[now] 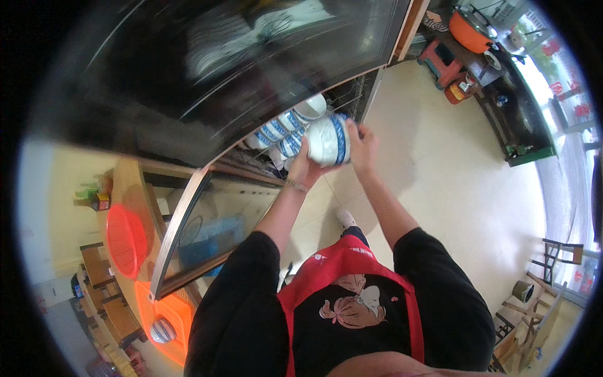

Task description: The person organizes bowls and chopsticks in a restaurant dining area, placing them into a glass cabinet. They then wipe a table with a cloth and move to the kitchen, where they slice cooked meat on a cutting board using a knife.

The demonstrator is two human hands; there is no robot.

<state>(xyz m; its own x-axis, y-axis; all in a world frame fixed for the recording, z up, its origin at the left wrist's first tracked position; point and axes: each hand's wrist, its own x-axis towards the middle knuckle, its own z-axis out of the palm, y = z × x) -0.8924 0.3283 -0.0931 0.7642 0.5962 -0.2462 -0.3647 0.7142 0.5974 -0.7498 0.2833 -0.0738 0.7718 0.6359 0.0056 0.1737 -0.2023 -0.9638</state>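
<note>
Both hands hold a stack of white bowls with blue patterned bands [325, 141], tilted on its side in front of an open cabinet. My left hand [308, 167] supports the stack from below and the left, its fingers partly hidden. On the right, my right hand [362, 143] grips the banded rim side. Behind the stack, more blue-and-white bowls [273, 132] stand in rows on a wire rack inside the cabinet, with one white bowl [312, 107] showing its inside. How many bowls I hold cannot be told.
The glass cabinet door [212, 226] stands open at the left. Beyond it are a red plastic basket [126, 241] and an orange basket [176, 306] with a patterned bowl [163, 330]. A red-and-grey stool [442, 63] and an orange pot [468, 33] are at the upper right.
</note>
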